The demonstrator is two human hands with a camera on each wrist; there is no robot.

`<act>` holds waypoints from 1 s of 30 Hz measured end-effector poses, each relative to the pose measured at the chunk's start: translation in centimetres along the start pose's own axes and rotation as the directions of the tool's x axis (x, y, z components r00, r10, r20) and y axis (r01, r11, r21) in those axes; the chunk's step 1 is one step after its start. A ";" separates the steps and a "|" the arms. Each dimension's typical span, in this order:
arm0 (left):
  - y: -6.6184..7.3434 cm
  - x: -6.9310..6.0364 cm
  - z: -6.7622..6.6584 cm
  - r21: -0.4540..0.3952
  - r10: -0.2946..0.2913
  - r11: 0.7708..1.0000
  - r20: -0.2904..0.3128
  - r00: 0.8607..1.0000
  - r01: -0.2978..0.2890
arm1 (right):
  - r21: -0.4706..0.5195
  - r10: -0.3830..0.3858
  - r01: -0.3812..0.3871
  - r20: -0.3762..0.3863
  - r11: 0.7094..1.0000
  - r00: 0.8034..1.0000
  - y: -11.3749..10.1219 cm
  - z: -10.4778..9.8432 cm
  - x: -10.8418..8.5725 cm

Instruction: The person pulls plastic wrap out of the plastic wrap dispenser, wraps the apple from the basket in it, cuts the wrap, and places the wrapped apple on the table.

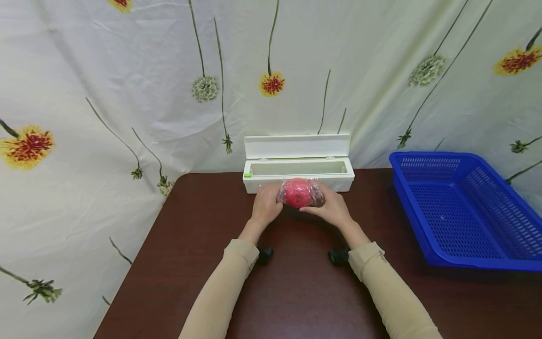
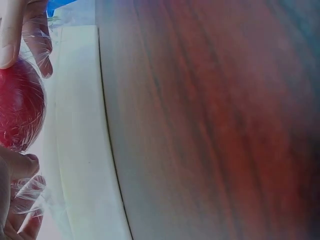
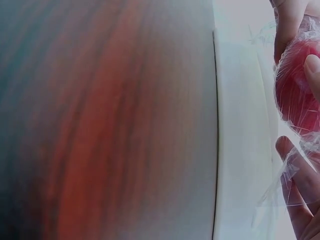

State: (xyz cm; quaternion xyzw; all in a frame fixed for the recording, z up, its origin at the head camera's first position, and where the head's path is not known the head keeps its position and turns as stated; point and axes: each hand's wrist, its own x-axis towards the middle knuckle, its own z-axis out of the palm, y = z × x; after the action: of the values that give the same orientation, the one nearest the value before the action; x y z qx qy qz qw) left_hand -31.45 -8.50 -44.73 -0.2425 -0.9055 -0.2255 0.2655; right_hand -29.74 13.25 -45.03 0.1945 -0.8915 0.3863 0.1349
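Note:
A round red apple (image 1: 298, 192) wrapped in clear cling film is held up between both hands, in front of a long white box (image 1: 298, 183). My left hand (image 1: 267, 205) grips its left side, where the film bunches. My right hand (image 1: 333, 206) grips the right side, its thumb under the apple. In the left wrist view the apple (image 2: 20, 107) is cut off by the frame edge, and loose film (image 2: 30, 195) shows among the fingers. The right wrist view has film (image 3: 277, 195) trailing beside the fingers of the right hand (image 3: 302, 187).
The white box's lid (image 1: 296, 147) stands raised at the back of the dark brown table (image 1: 292, 292). To the right is a blue perforated plastic basket (image 1: 440, 260). A flower-printed cloth (image 1: 165, 70) hangs behind the table.

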 end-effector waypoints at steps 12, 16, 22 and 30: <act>0.3 -0.7 -0.2 -0.025 -0.017 1.000 0.024 1.000 0.018 | -0.010 0.014 -0.013 0.014 1.000 1.000 -0.2 -0.1 -0.3; 0.4 -0.9 -0.2 -0.026 -0.021 0.999 0.034 0.999 0.022 | -0.014 0.006 -0.006 0.019 1.000 1.000 -0.2 -0.2 -0.4; 0.5 -1.3 -0.3 -0.021 -0.039 0.999 0.059 0.998 0.040 | -0.012 -0.008 0.009 0.013 1.000 1.000 -0.1 -0.2 -0.6; 0.8 -1.7 -0.5 -0.036 -0.035 0.999 0.065 0.997 0.037 | -0.011 0.000 0.000 0.027 1.000 1.000 0.0 -0.2 -0.8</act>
State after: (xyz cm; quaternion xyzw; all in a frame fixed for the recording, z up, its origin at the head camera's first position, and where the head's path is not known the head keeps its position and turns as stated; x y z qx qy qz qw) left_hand -29.51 -8.67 -45.15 -0.2383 -0.9133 -0.2393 0.2276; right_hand -29.07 13.60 -45.23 0.1991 -0.8953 0.3788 0.1237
